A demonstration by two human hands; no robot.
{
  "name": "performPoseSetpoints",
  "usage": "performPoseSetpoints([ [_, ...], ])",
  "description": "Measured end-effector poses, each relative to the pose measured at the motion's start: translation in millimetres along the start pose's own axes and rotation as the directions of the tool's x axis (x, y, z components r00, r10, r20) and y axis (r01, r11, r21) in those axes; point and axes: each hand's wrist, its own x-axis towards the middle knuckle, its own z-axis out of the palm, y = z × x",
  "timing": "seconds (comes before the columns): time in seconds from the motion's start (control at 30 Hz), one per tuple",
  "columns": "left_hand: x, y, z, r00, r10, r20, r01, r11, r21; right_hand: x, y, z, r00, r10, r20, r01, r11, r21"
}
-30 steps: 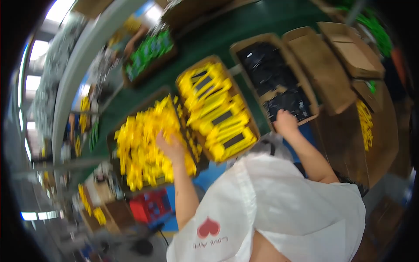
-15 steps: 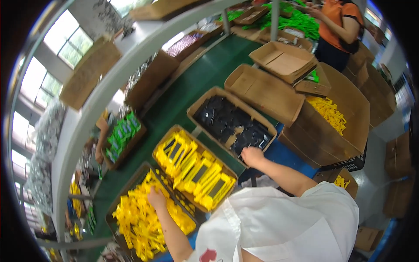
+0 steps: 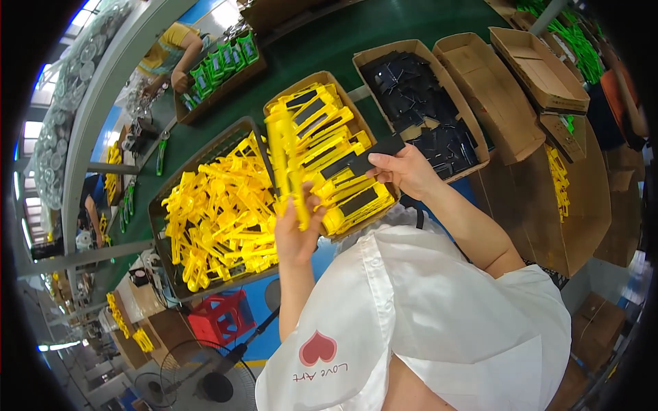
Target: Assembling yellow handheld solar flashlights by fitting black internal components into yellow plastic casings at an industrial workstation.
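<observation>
My left hand (image 3: pixel 296 236) is closed around the lower end of a long yellow plastic part (image 3: pixel 282 151), raised upright. In my right hand (image 3: pixel 415 175), thumb and fingers pinch a thin black flat piece (image 3: pixel 385 147). Both hands are above the near end of a cardboard box (image 3: pixel 354 113) of yellow parts with black panels, laid in a row. To its left, a dark bin (image 3: pixel 159 236) is heaped with loose yellow parts (image 3: pixel 219 212). Loose black pieces (image 3: pixel 404 89) fill another cardboard box (image 3: pixel 454 96) to the right.
An empty cardboard tray (image 3: pixel 486 96) and a stacked one (image 3: pixel 541 68) stand farther right, beside a large carton (image 3: pixel 582 205). Across the green conveyor (image 3: pixel 301 41), another person's arm (image 3: pixel 185 61) reaches toward a box of green parts (image 3: pixel 219 68). A fan (image 3: pixel 216 383) and red crate (image 3: pixel 223 318) are lower left.
The view has swung, shifting the scene. My left hand has come out of the yellow heap with a part. My right hand has left the black-piece box, bringing a black piece toward the left hand.
</observation>
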Motion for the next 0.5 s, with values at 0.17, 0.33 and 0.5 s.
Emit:
performPoseSetpoints([
  [0.17,-4,-22,35,0.999,-0.041,-0.001,0.04,0.971,0.234,1,16,16,0.995,0.028,0.092,-0.02,0.995,-0.094],
  [0.33,-9,-12,35,0.999,0.045,-0.017,-0.029,0.848,0.529,-8,-12,5,0.984,-0.001,0.177,0.104,0.813,-0.572],
  [0.5,-14,7,28,0.978,0.143,0.152,-0.193,0.896,0.399,-22,-36,4,0.984,0.099,0.149,0.026,0.746,-0.666],
])
